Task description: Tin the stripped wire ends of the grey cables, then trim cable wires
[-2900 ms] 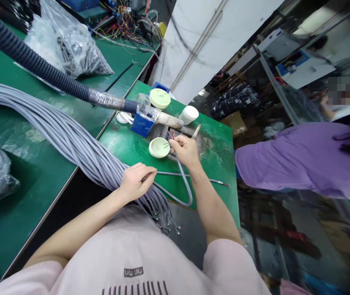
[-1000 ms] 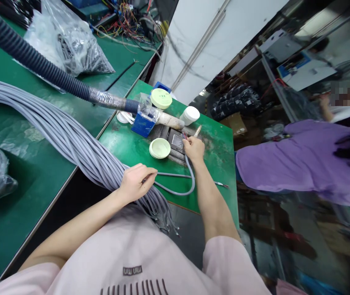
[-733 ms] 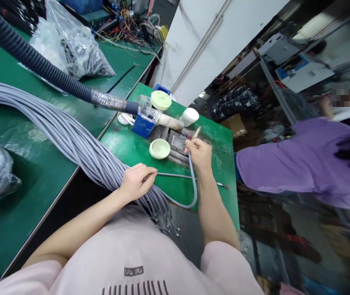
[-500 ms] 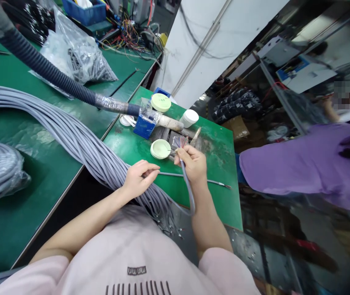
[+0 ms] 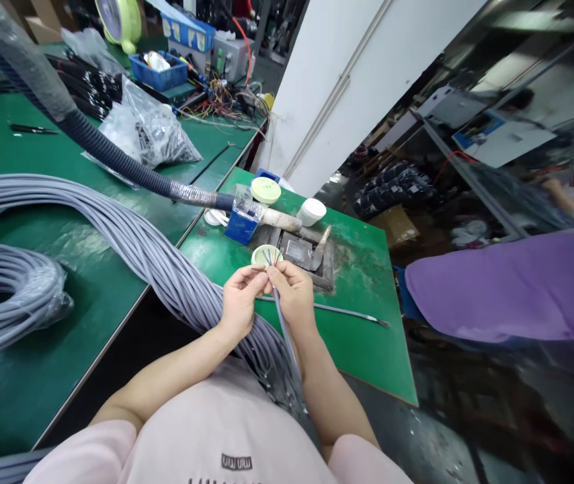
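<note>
My right hand is closed around the end of a grey multi-core cable, whose thin coloured wires fan out above the fingertips. My left hand meets it from the left, thumb and forefinger pinched on the wires at the cable's end. Just behind the fingers sits a small round pale-green dish, partly covered by the wires. A second grey cable lies flat on the green board, its stripped end to the right. Beneath my left forearm runs a thick bundle of grey cables.
A ribbed extraction hose arches from the upper left to a blue box. Past the dish is a sunken metal unit; a white jar and round lid stand behind. A person in purple is at right.
My left hand has moved right and up to the wires. My right hand has come left and lower with the cable end, so both hands now meet before the dish. The view has shifted slightly.
</note>
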`<act>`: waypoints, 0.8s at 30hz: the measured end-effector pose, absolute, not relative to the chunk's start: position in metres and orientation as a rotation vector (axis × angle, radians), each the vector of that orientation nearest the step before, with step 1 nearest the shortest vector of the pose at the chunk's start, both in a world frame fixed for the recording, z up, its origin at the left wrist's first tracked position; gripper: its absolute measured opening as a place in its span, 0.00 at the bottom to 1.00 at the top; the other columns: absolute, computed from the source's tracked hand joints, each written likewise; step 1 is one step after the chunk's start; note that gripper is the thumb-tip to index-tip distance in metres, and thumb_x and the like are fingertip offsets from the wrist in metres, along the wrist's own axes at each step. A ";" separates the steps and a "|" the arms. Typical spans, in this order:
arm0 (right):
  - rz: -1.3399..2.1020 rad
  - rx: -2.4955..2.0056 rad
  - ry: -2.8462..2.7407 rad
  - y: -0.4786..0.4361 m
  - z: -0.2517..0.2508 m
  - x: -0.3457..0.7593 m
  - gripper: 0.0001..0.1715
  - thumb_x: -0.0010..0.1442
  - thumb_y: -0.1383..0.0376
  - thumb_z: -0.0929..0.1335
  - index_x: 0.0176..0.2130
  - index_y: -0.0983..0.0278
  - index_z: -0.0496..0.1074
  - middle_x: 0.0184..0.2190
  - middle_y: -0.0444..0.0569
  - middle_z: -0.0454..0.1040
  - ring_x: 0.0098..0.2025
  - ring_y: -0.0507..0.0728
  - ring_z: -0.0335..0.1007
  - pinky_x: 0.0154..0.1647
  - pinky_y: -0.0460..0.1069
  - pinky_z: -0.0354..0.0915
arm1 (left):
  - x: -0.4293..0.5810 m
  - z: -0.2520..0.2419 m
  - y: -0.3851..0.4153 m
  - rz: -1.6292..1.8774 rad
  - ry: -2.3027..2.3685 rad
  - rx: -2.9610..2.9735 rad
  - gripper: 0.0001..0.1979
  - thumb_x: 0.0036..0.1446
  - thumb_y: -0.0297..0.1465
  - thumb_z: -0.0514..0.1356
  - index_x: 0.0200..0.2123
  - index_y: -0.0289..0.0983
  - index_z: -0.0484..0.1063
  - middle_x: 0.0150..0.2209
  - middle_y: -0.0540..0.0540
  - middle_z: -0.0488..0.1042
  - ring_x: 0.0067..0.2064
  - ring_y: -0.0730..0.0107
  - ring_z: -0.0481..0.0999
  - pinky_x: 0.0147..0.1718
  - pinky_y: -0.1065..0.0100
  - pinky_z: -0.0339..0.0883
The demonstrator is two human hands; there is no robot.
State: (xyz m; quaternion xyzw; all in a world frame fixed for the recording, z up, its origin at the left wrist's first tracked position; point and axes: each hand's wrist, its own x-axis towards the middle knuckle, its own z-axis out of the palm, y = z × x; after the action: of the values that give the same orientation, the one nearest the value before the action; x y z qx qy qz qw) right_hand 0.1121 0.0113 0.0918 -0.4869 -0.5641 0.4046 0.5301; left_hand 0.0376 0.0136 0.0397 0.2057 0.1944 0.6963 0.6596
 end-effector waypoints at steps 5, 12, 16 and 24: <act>0.985 -1.159 -1.362 0.016 0.093 0.114 0.19 0.55 0.54 0.68 0.22 0.63 0.64 0.15 0.39 0.63 0.18 0.47 0.56 0.21 0.45 0.56 | 0.036 0.043 0.019 1.757 0.521 0.667 0.06 0.49 0.33 0.68 0.30 0.37 0.78 0.26 0.52 0.69 0.24 0.80 0.68 0.26 0.74 0.63; 1.111 -1.189 -1.530 -0.006 0.097 0.128 0.24 0.57 0.60 0.68 0.51 0.62 0.61 0.18 0.37 0.70 0.17 0.48 0.57 0.20 0.45 0.53 | 0.010 0.039 0.029 2.018 0.703 1.247 0.04 0.54 0.27 0.65 0.34 0.40 0.79 0.29 0.50 0.72 0.31 0.76 0.71 0.31 0.73 0.65; 1.058 -1.171 -1.530 -0.016 0.091 0.131 0.25 0.57 0.61 0.67 0.52 0.62 0.59 0.18 0.37 0.69 0.18 0.48 0.58 0.20 0.45 0.52 | 0.002 0.035 0.028 1.967 0.597 1.652 0.07 0.53 0.25 0.64 0.35 0.41 0.80 0.29 0.48 0.76 0.32 0.73 0.73 0.34 0.70 0.66; 0.939 -1.216 -1.441 -0.022 0.080 0.125 0.28 0.58 0.61 0.68 0.55 0.62 0.58 0.19 0.38 0.72 0.21 0.50 0.65 0.24 0.46 0.58 | 0.018 0.031 0.008 1.287 0.491 0.813 0.20 0.54 0.44 0.63 0.40 0.33 0.78 0.22 0.51 0.70 0.28 0.74 0.69 0.33 0.71 0.64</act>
State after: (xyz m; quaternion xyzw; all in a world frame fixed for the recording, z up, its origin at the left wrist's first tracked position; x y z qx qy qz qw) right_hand 0.1251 -0.0216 0.0795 -0.5016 -0.5945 0.3874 0.4948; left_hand 0.0182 0.0080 0.0314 0.3647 0.2201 0.5770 0.6969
